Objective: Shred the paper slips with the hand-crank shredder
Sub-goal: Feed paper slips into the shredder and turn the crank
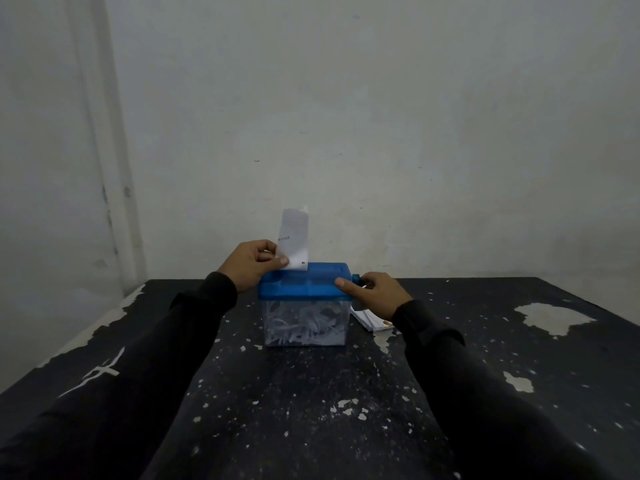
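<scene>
Many paper shreds (304, 325), apparently, half-fill the shredder's (304, 285) clear bin (341, 337).

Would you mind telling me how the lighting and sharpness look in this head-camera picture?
Head view: dim, flat light, no glare; wide-angle bending at the table edges; print on the paper slip too blurred to read; shredder reasonably sharp.

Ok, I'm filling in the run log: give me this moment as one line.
left hand pinches paper slip upright at shredder top | right hand on crank | bin holds shreds | spare slips beside
</scene>
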